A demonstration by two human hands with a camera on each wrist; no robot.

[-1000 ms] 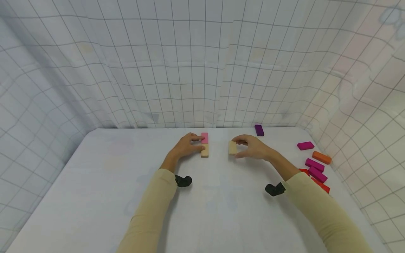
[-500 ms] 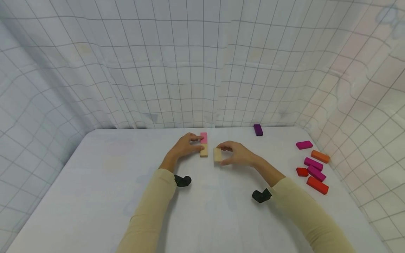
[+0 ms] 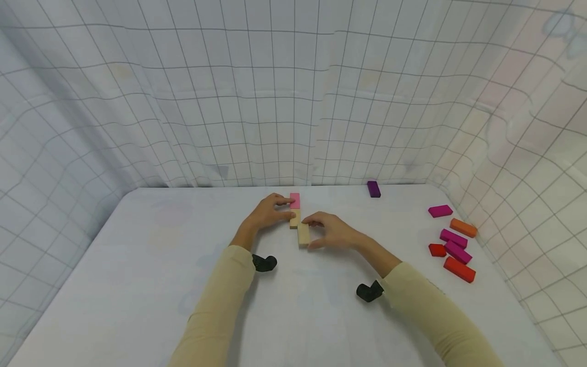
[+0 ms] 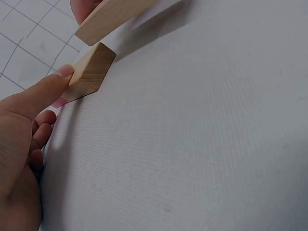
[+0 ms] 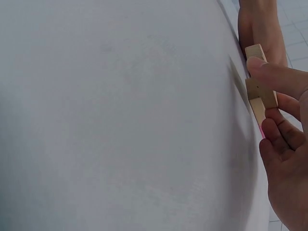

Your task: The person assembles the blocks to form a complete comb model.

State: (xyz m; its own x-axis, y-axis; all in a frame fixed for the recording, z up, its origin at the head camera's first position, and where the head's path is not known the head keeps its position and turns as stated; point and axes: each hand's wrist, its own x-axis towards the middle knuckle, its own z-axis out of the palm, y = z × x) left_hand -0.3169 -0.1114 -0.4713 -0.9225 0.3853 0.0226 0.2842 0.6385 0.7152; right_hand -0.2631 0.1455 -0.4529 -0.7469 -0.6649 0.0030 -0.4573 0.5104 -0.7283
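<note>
Several small rectangular blocks are on the white table. Near its far edge a pink block (image 3: 295, 195) and a plain wooden block (image 3: 294, 224) lie end to end in a line. My left hand (image 3: 267, 211) rests at their left side, an outstretched finger on the pink block and the straight thumb on the wooden one. My right hand (image 3: 336, 233) pinches a second plain wooden block (image 3: 303, 236) between thumb and fingers, just in front of the lying wooden block. In the left wrist view this held block (image 4: 113, 19) is raised and tilted, its shadow on the cloth below.
A dark purple block (image 3: 373, 189) lies at the back right. Several magenta, orange and red blocks, among them a red block (image 3: 460, 269), lie loosely along the right edge. A white grid-patterned curtain (image 3: 257, 92) hangs behind the table and on both sides.
My right hand has carried the wooden block leftward and nearer to me, up to the front end of the two-block line. The left hand has stayed on the pink and wooden blocks.
</note>
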